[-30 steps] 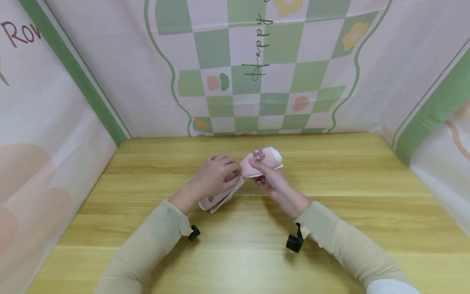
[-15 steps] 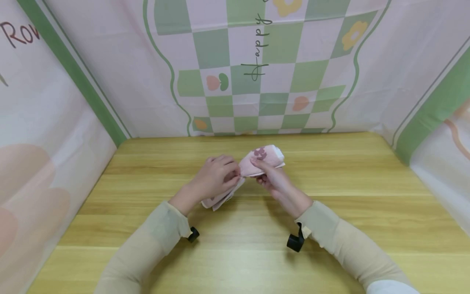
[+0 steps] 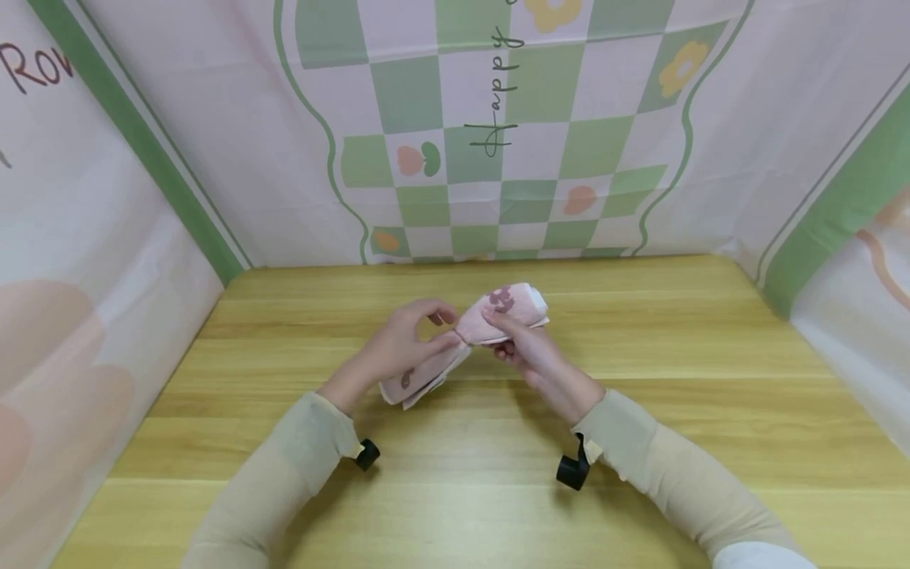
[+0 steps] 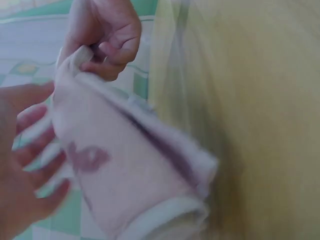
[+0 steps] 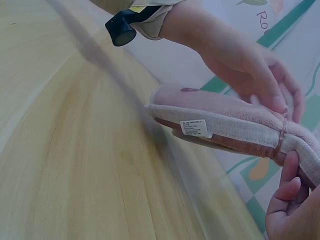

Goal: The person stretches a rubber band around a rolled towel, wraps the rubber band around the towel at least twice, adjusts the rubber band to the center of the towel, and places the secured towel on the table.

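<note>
A folded pink towel [image 3: 522, 304] with darker flower prints is held up over the table, cinched near its middle by a thin band [image 5: 282, 134]. The right hand [image 3: 540, 356] grips the right half just beside the band, thumb on top and fingers curled underneath. Beside the left half, the left hand [image 3: 398, 344] has its fingers spread and loosely bent; its thumb tip is right at the band. In the left wrist view, those fingers [image 4: 37, 150] stand apart along the towel's edge. A white label [image 5: 196, 128] shows on the towel's side in the right wrist view.
The wooden table [image 3: 469, 474] lies below both hands. A green-and-white checked cloth [image 3: 475, 154] hangs behind it, with printed cloth on both sides. Small black cameras [image 3: 572, 472] sit at the wrists, close over the tabletop.
The left fingers have uncurled from the towel's middle and spread, and the hand has shifted slightly left, showing the band. The right hand keeps its grip, almost unmoved.
</note>
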Motion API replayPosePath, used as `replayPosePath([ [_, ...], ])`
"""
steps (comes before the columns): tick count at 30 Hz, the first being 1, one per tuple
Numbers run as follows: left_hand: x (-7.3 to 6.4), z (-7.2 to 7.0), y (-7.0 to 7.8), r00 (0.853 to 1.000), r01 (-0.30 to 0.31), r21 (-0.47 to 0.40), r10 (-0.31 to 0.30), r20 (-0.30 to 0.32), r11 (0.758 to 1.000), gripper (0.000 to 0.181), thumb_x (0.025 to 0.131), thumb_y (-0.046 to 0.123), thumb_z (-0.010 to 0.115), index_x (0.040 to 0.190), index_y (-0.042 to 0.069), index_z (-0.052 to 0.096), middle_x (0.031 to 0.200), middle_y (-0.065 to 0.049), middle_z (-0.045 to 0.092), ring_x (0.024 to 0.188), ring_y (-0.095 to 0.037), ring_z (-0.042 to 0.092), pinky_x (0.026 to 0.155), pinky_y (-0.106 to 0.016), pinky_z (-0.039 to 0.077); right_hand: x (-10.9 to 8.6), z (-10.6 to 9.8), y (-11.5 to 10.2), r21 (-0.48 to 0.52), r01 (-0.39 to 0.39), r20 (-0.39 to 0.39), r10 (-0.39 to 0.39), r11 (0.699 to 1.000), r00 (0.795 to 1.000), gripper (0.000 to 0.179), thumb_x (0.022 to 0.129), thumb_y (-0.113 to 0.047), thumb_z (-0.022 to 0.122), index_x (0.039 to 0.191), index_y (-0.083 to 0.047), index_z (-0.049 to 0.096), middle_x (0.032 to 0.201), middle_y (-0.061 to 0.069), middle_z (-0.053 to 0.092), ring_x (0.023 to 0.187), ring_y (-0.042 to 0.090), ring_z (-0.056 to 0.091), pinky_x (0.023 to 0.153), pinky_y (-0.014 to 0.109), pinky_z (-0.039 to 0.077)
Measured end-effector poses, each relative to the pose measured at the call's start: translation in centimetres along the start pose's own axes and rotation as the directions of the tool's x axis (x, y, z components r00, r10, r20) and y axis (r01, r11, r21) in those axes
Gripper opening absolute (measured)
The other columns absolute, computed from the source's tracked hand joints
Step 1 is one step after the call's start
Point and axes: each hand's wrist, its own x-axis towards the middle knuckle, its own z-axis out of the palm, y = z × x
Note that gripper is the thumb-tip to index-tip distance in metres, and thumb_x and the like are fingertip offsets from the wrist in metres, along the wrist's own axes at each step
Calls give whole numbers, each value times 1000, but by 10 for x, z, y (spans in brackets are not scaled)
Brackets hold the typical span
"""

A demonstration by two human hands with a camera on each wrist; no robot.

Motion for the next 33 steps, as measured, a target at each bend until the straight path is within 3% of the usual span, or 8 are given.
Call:
replayPosePath([
  [2, -2, -5, -3, 989, 122, -97, -113, 93, 988, 46, 96, 26, 74, 135, 5, 60, 128, -9, 65, 115, -29, 61, 97, -48, 51, 0, 1, 0, 3, -10, -2, 10, 1000, 1000, 16, 104, -15, 59, 89, -16, 64, 75, -5, 70, 62, 7, 54, 61, 19, 42],
  [5, -5, -12, -9, 937, 285, -148, -242, 253, 947, 67, 94, 34, 75, 149, 9, 49, 133, -11, 62, 111, -27, 63, 88, -43, 55, 0, 1, -1, 19, -26, 2, 26, 999, 1000, 17, 105, -16, 59, 88, -16, 62, 74, -5, 69, 64, 7, 55, 61, 19, 42],
  [9, -9, -18, -16, 864, 377, -134, -295, 409, 917, 76, 90, 35, 77, 152, 8, 44, 121, -11, 64, 98, -22, 64, 78, -35, 55, 1, 0, -3, 56, -46, 17, 45, 997, 999, 21, 105, -17, 58, 85, -16, 62, 74, -5, 67, 65, 8, 54, 61, 19, 40],
  [12, -10, -21, -19, 843, 377, -150, -272, 464, 914, 68, 91, 29, 76, 147, 4, 47, 113, -9, 64, 96, -21, 62, 81, -34, 53, 1, -3, -3, 68, -51, 40, 48, 996, 998, 22, 106, -17, 56, 85, -17, 62, 75, -5, 67, 65, 7, 53, 61, 19, 39],
  [17, -10, -22, -19, 851, 361, -141, -263, 455, 922, 55, 93, 25, 76, 138, 5, 54, 111, -7, 63, 98, -20, 60, 84, -35, 51, 1, -8, -5, 93, -63, 67, 57, 994, 996, 19, 107, -24, 54, 91, -20, 62, 81, -5, 67, 73, 10, 57, 65, 20, 37],
  [24, -7, -23, -18, 897, 299, -99, -244, 369, 949, 56, 94, 21, 76, 143, 4, 55, 122, -7, 64, 107, -21, 58, 93, -39, 49, 2, -15, -10, 132, -88, 4, 88, 987, 996, 24, 102, -52, 55, 104, -30, 66, 94, -4, 61, 78, 11, 53, 60, 22, 29],
  [28, -7, -25, -16, 909, 278, -75, -237, 343, 958, 51, 93, 18, 77, 139, 5, 58, 120, -7, 64, 106, -20, 57, 92, -39, 48, 1, -18, -13, 156, -109, -57, 119, 982, 991, 30, 101, -50, 56, 114, -23, 57, 97, -3, 60, 80, 11, 54, 60, 22, 30],
  [33, -8, -30, -18, 921, 267, -45, -241, 305, 963, 51, 91, 13, 78, 138, 5, 60, 125, -10, 64, 111, -22, 57, 96, -42, 48, 1, -23, -13, 124, -88, -122, 103, 988, 987, 23, 102, -36, 57, 118, -20, 51, 91, -4, 62, 71, 9, 53, 59, 20, 33],
])
